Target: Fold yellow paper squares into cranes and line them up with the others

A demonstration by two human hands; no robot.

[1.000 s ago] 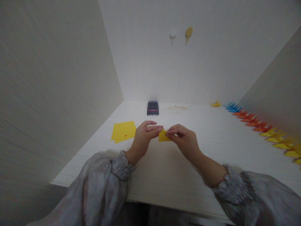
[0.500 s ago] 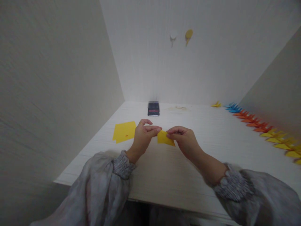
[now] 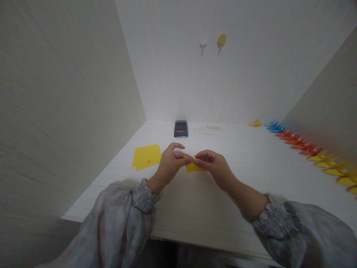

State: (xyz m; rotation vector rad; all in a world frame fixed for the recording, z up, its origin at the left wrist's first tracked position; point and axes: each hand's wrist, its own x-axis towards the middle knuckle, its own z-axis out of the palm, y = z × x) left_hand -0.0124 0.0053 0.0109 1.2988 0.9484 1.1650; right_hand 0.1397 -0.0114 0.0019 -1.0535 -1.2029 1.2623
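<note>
A small folded yellow paper (image 3: 192,167) is held just above the white tabletop (image 3: 212,201) between both hands. My left hand (image 3: 171,162) pinches its upper left edge with thumb and forefinger. My right hand (image 3: 214,165) pinches its upper right edge, fingers curled over it. Part of the paper is hidden behind my fingers.
A stack of flat yellow sheets (image 3: 147,156) lies left of my hands. A dark phone (image 3: 181,128) stands near the back wall. A row of folded paper figures, blue (image 3: 275,127), orange (image 3: 299,144) and yellow (image 3: 336,167), runs along the right wall. Two hooks (image 3: 212,41) hang on the back wall.
The yellow paper has been turned and brought flatter between my fingertips; both hands have drawn slightly closer together over it.
</note>
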